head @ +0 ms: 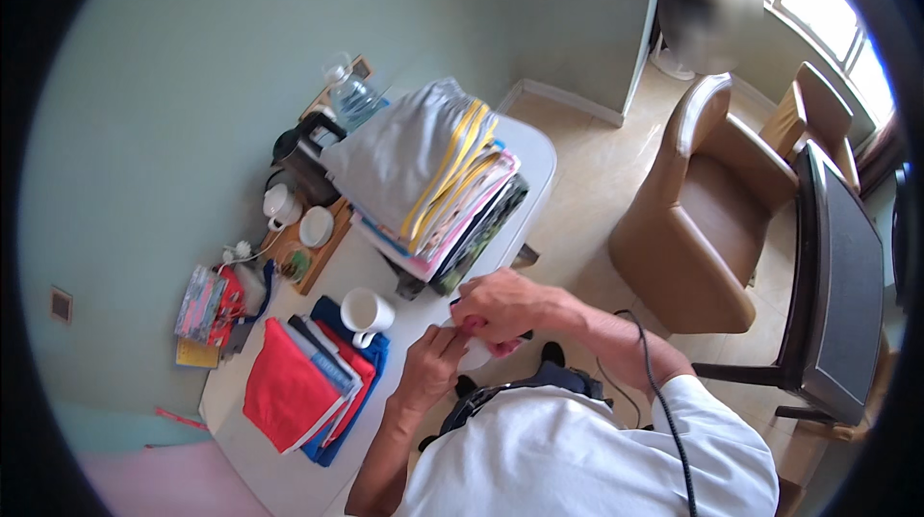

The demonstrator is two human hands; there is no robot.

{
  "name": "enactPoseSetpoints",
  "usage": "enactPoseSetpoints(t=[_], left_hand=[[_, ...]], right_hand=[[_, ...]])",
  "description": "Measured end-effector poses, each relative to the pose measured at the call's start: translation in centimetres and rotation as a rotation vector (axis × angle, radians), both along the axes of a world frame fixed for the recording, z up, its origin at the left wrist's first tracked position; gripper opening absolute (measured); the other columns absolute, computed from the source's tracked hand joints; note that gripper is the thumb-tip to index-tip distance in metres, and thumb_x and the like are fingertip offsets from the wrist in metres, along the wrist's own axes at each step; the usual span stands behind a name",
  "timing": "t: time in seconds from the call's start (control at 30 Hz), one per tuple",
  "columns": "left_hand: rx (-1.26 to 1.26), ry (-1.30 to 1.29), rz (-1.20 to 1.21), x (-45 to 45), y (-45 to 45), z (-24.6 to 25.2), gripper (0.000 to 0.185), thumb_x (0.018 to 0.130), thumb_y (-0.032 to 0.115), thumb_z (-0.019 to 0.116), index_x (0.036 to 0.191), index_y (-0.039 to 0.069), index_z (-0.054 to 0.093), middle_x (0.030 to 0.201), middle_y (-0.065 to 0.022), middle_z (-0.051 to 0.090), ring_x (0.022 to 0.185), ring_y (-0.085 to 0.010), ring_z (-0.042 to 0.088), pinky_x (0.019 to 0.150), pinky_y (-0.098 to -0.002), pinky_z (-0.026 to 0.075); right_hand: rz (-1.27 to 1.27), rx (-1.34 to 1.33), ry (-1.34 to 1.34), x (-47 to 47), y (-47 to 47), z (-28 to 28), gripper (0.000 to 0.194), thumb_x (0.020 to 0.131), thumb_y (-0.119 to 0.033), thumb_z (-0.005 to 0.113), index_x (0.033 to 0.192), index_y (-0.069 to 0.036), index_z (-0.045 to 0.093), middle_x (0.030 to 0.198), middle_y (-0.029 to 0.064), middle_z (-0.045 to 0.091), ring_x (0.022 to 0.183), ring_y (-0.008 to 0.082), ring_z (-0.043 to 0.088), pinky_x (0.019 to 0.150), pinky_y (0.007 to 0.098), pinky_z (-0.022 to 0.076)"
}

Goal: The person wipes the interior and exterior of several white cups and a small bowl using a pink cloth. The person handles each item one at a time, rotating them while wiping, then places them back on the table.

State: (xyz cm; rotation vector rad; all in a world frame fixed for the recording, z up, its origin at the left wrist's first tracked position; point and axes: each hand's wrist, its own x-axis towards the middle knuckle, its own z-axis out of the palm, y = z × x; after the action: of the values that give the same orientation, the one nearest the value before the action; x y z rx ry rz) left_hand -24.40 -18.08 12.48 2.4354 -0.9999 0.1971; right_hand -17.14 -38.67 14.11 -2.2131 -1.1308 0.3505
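My right hand (502, 304) is closed around a bunched pink cloth item (503, 348) at the table's front edge. The fingers of my left hand (433, 362) meet it there and pinch part of the same cloth. My right hand covers much of the item, so its full shape is hidden. A pale patch shows under the hands; I cannot tell whether it belongs to the cloth. Just left of my hands stands a white mug (367, 316). Beside the mug lies a stack of folded red, white and blue clothes (292, 390).
A tall pile of folded clothes (411, 163) sits on the white table (242, 455). Behind it are an electric kettle (307, 159), a water bottle (354, 98) and a wooden tray (325, 257) with cups. A brown armchair (660, 264) stands right. A black cable (660, 401) crosses my right arm.
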Motion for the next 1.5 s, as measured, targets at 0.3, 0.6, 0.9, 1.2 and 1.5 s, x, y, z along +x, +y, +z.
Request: enactPoseSetpoints(t=[0.3, 0.6, 0.9, 1.2, 1.5], left_hand=[[-0.195, 0.225, -0.076, 0.3, 5.7, 1.0, 0.024, 0.076, 0.001, 0.071, 0.098, 0.006, 0.065, 0.091, -0.0114, 0.06, 0.084, -0.0301, 0.062, 0.074, -0.0389, 0.053], [-0.347, 0.333, 0.144, 0.7, 9.7, -1.4, 0.019, 0.08, -0.001, 0.067, 0.099, 0.002, 0.064, 0.088, -0.0128, 0.062, 0.077, -0.0286, 0.063, 0.069, -0.035, 0.051], [-0.693, 0.583, 0.485, 0.4, 6.7, -4.1, 0.014, 0.089, 0.007, 0.065, 0.102, 0.0, 0.063, 0.089, -0.0083, 0.065, 0.07, -0.0174, 0.066, 0.064, -0.029, 0.053], [-1.744, 1.323, 0.21, 0.6, 3.3, -4.4, 0.029, 0.091, 0.01, 0.066, 0.117, -0.001, 0.06, 0.098, -0.0105, 0.068, 0.076, -0.0185, 0.069, 0.06, -0.0304, 0.057], [-1.873, 1.312, 0.097, 1.2, 3.7, -5.2, 0.034, 0.087, 0.01, 0.071, 0.118, 0.001, 0.061, 0.1, -0.0109, 0.068, 0.073, -0.0208, 0.066, 0.059, -0.032, 0.056]], right_hand=[[0.042, 0.044, 0.086, 1.2, 4.6, 1.7, 0.021, 0.072, -0.017, 0.063, 0.09, -0.014, 0.074, 0.082, 0.009, 0.067, 0.079, 0.0301, 0.066, 0.068, 0.0404, 0.0505], [-0.038, 0.089, 0.098, -0.9, 7.4, 2.4, 0.016, 0.072, -0.013, 0.062, 0.086, -0.01, 0.071, 0.079, 0.011, 0.066, 0.075, 0.0315, 0.066, 0.065, 0.0412, 0.0495], [-0.417, 0.293, 0.101, -0.7, 3.7, -0.7, 0.023, 0.076, -0.014, 0.067, 0.098, -0.01, 0.072, 0.086, 0.0119, 0.066, 0.082, 0.0309, 0.066, 0.075, 0.0367, 0.0535], [-0.52, 0.919, 1.146, -1.4, 1.8, -3.5, 0.023, 0.081, -0.004, 0.065, 0.103, 0.0, 0.068, 0.096, 0.0076, 0.07, 0.088, 0.0163, 0.067, 0.084, 0.0292, 0.054], [-0.458, 1.168, 1.391, -4.3, 4.1, -5.4, 0.022, 0.087, -0.006, 0.064, 0.108, 0.0, 0.065, 0.101, 0.0083, 0.069, 0.091, 0.0175, 0.068, 0.087, 0.0315, 0.0549]])
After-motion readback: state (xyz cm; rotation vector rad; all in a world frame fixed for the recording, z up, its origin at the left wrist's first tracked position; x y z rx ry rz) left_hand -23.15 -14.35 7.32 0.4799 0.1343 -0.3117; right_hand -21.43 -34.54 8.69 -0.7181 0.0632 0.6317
